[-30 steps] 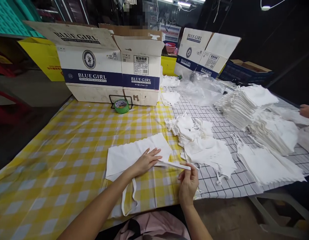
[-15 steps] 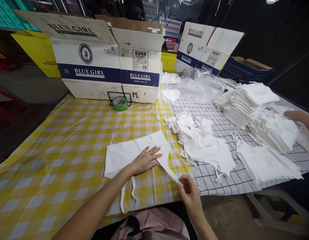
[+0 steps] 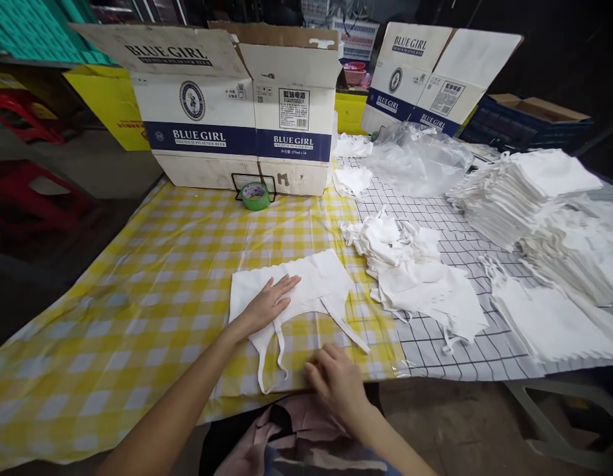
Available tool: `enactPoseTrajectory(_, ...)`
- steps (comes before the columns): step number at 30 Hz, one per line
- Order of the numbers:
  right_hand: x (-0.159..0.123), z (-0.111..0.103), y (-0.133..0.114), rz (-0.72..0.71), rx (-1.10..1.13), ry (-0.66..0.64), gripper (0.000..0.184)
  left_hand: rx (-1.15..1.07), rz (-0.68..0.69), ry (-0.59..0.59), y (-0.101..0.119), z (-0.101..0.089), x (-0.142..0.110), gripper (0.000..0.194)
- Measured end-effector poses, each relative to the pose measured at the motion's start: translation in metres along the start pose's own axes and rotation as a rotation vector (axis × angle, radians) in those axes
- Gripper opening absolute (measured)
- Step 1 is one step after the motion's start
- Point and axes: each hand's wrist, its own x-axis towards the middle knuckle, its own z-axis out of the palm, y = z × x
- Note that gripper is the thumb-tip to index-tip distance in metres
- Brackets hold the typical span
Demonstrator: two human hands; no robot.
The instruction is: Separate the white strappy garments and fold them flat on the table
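Observation:
A white camisole-style top (image 3: 313,281) lies flat on the yellow checked cloth, its scalloped edge pointing away from me. My left hand (image 3: 270,303) rests on it, palm down with fingers stretched out. One strap (image 3: 346,328) runs loose from its right side towards the near edge. Another strap (image 3: 280,350) forms a loop near my left wrist. Just left of the loose strap's end, my right hand (image 3: 336,380) hovers near the table edge, fingers curled in, with nothing visible in them. It does not touch the top.
Right of the top lies a loose heap of white garments (image 3: 420,277). Farther right are neat stacks of white garments (image 3: 504,198). Green tape (image 3: 255,197) in a black wire stand sits before an opened beer carton (image 3: 207,139). A clear plastic bag (image 3: 420,162) lies at the back.
My right hand has let go of the strap and moved left, leaving the strap lying on the cloth. My left hand has slid left over the top. The other person's hand at right is gone from view.

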Motion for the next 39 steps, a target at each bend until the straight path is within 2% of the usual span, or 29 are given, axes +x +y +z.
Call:
enactPoseTrajectory(4,0.021,0.042,-0.034,-0.01,-0.231,-0.043,0.02,0.188,-0.024,0.011,-0.016,0.017,-0.028,0.051)
enactPoseTrajectory(7,0.026,0.057,-0.044,-0.011,-0.293,-0.064,0.008,0.291,0.003,0.031,-0.024,0.03,-0.036,0.051)
enactPoseTrajectory(10,0.023,0.052,-0.043,0.017,-0.236,-0.064,0.012,0.345,0.028,0.054,-0.027,0.035,-0.037,0.051)
enactPoseTrajectory(14,0.017,0.036,-0.04,0.113,-0.05,-0.058,0.007,0.355,0.047,0.069,-0.027,0.035,-0.038,0.051)
enactPoseTrajectory(16,0.017,0.035,-0.04,0.127,-0.084,-0.007,0.006,0.35,0.053,0.083,-0.026,0.035,-0.038,0.051)
enactPoseTrajectory(18,0.018,0.039,-0.042,0.106,-0.203,0.023,0.016,0.346,0.054,0.096,-0.026,0.036,-0.039,0.05)
enactPoseTrajectory(20,0.019,0.048,-0.044,0.064,-0.296,-0.008,0.015,0.346,0.05,0.104,-0.027,0.037,-0.039,0.05)
enactPoseTrajectory(23,0.019,0.058,-0.045,0.03,-0.346,-0.06,0.003,0.349,0.051,0.112,-0.026,0.037,-0.039,0.05)
enactPoseTrajectory(25,0.018,0.057,-0.045,0.047,-0.327,-0.033,0.009,0.35,0.055,0.119,-0.026,0.037,-0.04,0.05)
enactPoseTrajectory(28,0.019,0.047,-0.043,0.117,-0.118,0.026,0.01,0.351,0.058,0.126,-0.024,0.037,-0.04,0.05)
enactPoseTrajectory(32,0.025,0.039,-0.04,0.234,0.435,0.092,0.009,0.36,0.055,0.13,-0.023,0.037,-0.041,0.051)
enactPoseTrajectory(35,0.026,0.039,-0.042,0.241,0.815,0.128,0.016,0.365,0.058,0.136,-0.023,0.038,-0.041,0.051)
enactPoseTrajectory(37,0.021,0.037,-0.047,0.241,0.952,0.112,0.021,0.366,0.06,0.137,-0.023,0.038,-0.041,0.051)
enactPoseTrajectory(39,0.01,0.032,-0.053,0.239,1.014,0.025,0.019,0.367,0.059,0.134,-0.023,0.037,-0.041,0.051)
